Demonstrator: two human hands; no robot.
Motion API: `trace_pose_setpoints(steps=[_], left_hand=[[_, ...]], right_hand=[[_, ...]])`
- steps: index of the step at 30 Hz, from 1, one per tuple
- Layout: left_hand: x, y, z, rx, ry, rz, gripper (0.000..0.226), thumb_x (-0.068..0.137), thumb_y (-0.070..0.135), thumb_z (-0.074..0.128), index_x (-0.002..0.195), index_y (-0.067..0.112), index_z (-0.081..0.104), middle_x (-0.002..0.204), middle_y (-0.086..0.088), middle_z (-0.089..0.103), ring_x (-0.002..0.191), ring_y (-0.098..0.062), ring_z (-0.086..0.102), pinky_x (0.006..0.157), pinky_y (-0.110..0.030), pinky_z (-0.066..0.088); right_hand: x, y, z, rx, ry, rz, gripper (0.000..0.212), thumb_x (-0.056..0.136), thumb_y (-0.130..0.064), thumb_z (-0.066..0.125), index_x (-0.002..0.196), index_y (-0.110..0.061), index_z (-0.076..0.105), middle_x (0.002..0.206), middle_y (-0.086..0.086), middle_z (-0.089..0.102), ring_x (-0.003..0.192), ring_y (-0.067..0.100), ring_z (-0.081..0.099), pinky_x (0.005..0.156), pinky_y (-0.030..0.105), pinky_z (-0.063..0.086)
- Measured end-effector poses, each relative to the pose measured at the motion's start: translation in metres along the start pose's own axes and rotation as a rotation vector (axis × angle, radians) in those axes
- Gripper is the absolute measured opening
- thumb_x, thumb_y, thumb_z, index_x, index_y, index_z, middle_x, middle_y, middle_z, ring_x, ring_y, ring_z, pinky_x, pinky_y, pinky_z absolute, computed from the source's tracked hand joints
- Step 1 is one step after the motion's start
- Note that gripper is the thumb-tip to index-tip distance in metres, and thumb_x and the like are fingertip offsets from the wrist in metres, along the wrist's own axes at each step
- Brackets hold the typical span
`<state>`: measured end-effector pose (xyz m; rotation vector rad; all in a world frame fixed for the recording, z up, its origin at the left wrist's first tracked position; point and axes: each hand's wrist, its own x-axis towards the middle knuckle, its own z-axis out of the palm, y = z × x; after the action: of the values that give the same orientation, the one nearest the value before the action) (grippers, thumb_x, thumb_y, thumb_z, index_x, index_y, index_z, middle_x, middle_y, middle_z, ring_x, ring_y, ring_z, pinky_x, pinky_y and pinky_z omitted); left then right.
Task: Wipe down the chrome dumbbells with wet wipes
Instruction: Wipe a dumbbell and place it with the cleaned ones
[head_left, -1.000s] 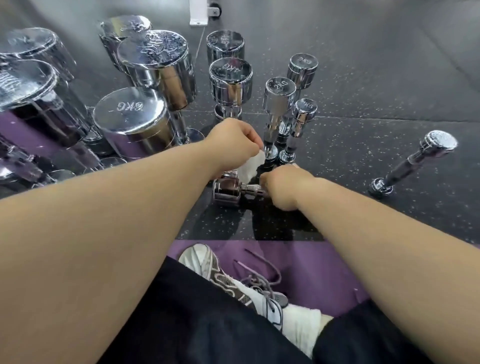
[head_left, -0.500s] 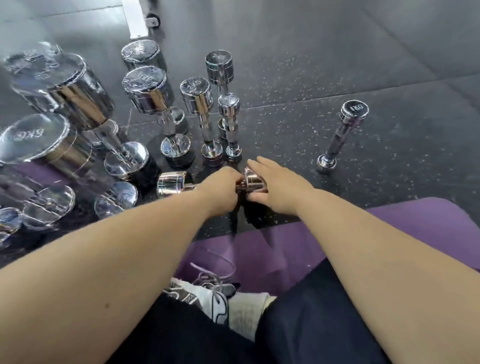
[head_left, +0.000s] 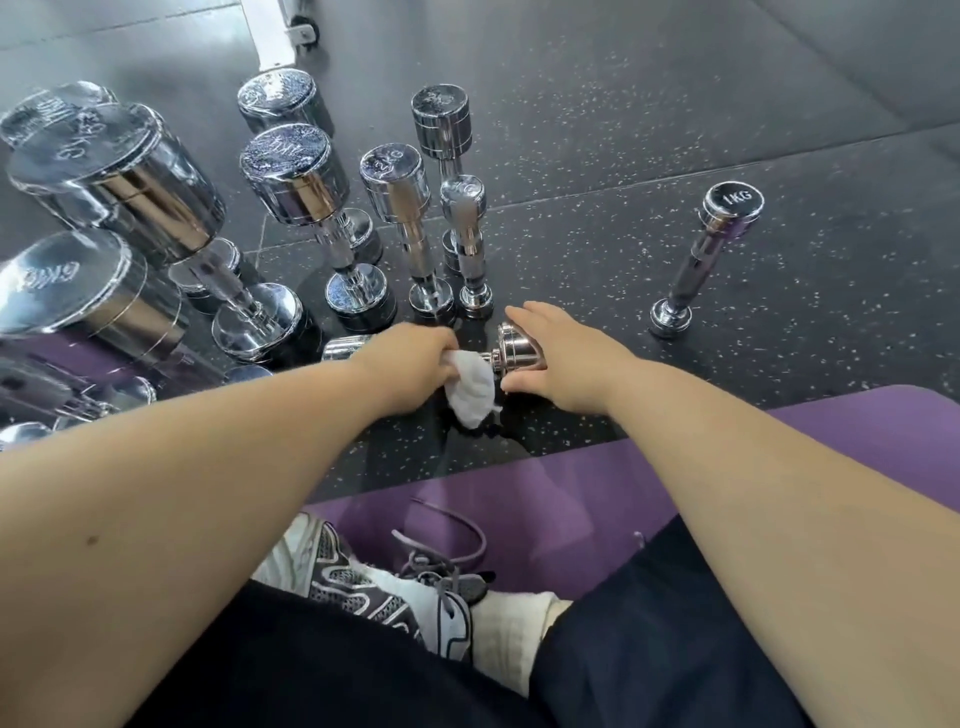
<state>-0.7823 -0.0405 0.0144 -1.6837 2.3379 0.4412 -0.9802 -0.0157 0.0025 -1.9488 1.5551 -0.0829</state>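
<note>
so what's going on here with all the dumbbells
A person sitting on a purple mat is wiping a small chrome dumbbell that lies on its side on the dark floor. The left hand grips a white wet wipe at its handle, while the right hand rests on its right end. The other dumbbells stand on end behind it, with a 1KG dumbbell apart to the right.

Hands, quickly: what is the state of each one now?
Left hand: closed, holding the wet wipe.
Right hand: open, fingers straight, resting on the lying dumbbell.
</note>
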Motion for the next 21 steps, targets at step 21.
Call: trace_pose_setpoints(steps=[21], left_hand=[[0.026,0.029,0.007,-0.03,-0.227,0.177,0.011,0.09,0.017,0.059,0.092,0.018,0.048,0.101,-0.002,0.063,0.095,-0.022,0.062,0.084,-0.032,0.047]], right_hand=[[0.003,0.003,0.004,0.029,0.015,-0.003,0.09,0.086,-0.047,0.069,0.156,-0.027,0.015,0.164,-0.009,0.005,0.145,0.022,0.03,0.116,0.035,0.027]])
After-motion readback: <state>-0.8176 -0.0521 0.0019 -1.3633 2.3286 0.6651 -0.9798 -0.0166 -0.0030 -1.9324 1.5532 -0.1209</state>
